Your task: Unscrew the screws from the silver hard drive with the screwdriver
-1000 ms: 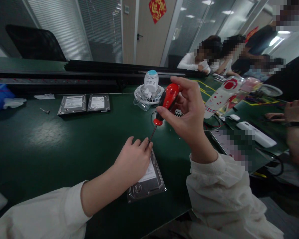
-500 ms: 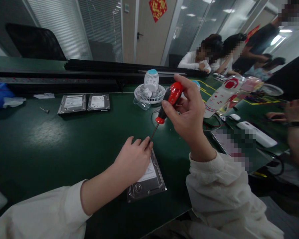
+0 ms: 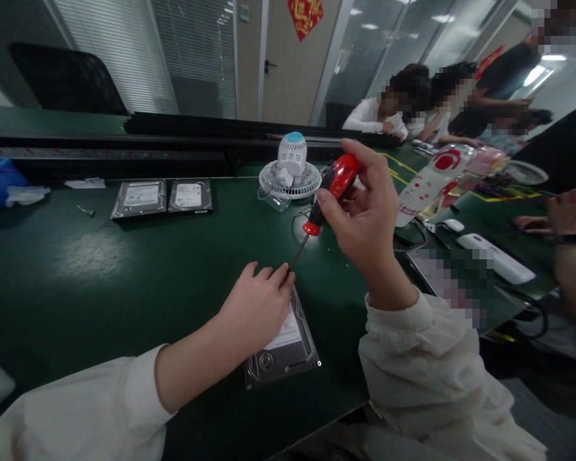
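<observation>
Drive [image 3: 288, 353], a flat grey metal box with a white label, lies at 6 o'clock on our matte green table [image 3: 77, 269]. Its lid is on, so we judge the screw work barely begun. At 10 o'clock the spare drives [image 3: 141, 198] sit side by side, untouched. Our left hand [image 3: 256, 310] rests palm-down on the drive, fingertips pinched round the thin steel tip of the screwdriver [image 3: 329, 191] at the drive's far corner. Its glossy red-and-black handle slants up toward 1 o'clock, where our right hand [image 3: 370, 224] grips it with the fingers curled closed. At 3 o'clock a co-worker's hand [image 3: 569, 211] shows at the edge.
</observation>
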Demonstrator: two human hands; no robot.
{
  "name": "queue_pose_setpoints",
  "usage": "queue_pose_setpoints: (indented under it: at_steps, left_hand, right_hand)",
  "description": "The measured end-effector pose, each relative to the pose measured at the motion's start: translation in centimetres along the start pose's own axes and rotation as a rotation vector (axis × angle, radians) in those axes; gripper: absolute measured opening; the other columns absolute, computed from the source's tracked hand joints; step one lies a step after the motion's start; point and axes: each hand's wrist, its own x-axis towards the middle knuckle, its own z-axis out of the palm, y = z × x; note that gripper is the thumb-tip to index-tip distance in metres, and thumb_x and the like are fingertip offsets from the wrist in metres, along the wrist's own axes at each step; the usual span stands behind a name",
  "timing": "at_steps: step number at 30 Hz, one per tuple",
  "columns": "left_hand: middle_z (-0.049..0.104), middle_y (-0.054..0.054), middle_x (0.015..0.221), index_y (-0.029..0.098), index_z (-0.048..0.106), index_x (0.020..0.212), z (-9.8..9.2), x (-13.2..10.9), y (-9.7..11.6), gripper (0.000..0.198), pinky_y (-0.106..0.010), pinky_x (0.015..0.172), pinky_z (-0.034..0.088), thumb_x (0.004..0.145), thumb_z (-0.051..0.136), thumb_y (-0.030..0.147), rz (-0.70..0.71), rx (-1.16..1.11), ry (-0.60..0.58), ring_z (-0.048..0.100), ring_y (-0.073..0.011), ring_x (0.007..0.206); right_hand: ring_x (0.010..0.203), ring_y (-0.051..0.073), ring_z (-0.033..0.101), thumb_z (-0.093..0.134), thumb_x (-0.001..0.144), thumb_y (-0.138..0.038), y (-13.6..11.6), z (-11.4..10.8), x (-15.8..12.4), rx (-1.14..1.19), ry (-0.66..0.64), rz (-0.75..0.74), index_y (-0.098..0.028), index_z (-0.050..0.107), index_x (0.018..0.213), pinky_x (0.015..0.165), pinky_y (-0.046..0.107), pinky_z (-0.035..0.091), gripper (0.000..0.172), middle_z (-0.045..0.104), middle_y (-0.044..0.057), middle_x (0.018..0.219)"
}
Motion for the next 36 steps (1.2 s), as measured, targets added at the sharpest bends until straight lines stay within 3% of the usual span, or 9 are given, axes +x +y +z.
queue_pose_setpoints:
  at_steps: [13,25,31,36]
  left_hand:
    - [0.053,-0.022,0.158,0.006,0.052,0.153,-0.15,-0.05,0.04,0.052,-0.059,0.107,0.048,0.105,0.041,0.024,-0.008,-0.018,-0.013,0.064,-0.0369,0.13]
    - [0.056,-0.022,0.156,0.007,0.054,0.152,0.25,0.0,-0.09,0.052,-0.058,0.104,0.048,0.105,0.042,0.025,-0.002,-0.014,0.028,0.065,-0.0363,0.128]
    - [0.053,-0.022,0.158,0.007,0.051,0.154,0.4,0.04,-0.15,0.053,-0.06,0.106,0.047,0.105,0.043,0.025,0.004,-0.014,-0.014,0.063,-0.0371,0.132]
    - [0.056,-0.022,0.155,0.006,0.052,0.153,0.5,0.03,-0.03,0.052,-0.057,0.105,0.048,0.106,0.039,0.024,-0.002,0.004,0.03,0.065,-0.0355,0.128]
  right_hand:
    - [0.101,0.022,0.067,0.069,0.09,-0.034,-0.11,-0.12,0.11,0.007,0.017,-0.042,-0.033,0.057,0.139,0.065,0.032,0.061,0.051,0.065,0.007,0.131]
    - [0.104,0.023,0.068,0.065,0.091,-0.033,-0.26,-0.27,0.22,0.006,-0.023,-0.035,-0.033,0.055,0.14,0.07,0.035,0.064,0.05,0.063,0.007,0.136]
    - [0.102,0.024,0.069,0.062,0.087,-0.024,-0.44,-0.5,0.29,-0.001,-0.043,-0.06,-0.032,0.055,0.136,0.083,0.042,0.065,0.049,0.064,0.006,0.121]
    - [0.098,0.021,0.067,0.066,0.086,-0.025,-0.83,-0.52,0.38,0.023,-0.094,-0.012,-0.033,0.055,0.136,0.062,0.031,0.06,0.052,0.063,0.006,0.13]
